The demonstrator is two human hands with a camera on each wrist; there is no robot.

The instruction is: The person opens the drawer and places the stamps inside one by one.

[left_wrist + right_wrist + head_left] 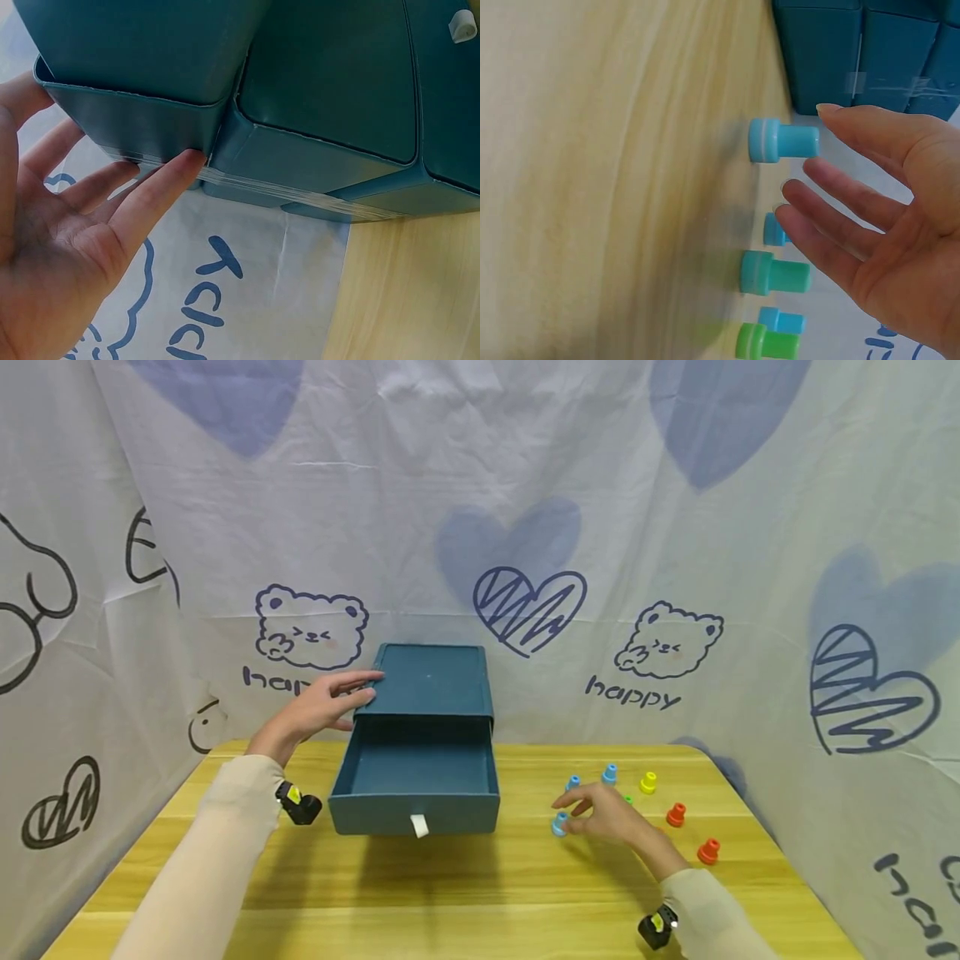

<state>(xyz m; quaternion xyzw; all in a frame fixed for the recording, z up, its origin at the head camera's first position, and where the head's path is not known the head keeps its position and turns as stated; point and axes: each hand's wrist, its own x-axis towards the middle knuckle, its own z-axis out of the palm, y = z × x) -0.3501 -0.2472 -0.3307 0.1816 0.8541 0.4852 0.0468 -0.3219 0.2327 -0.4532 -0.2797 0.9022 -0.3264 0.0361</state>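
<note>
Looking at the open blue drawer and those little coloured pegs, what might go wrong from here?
The right hand reaches with open fingers among small plastic pegs; it has no grip yet on the light-blue peg nearest it and might tip it or nudge a neighbour. The dark blue plastic drawer box is steadied only by the left hand's flat fingers, so it could slide on the yellow wooden table.
</note>
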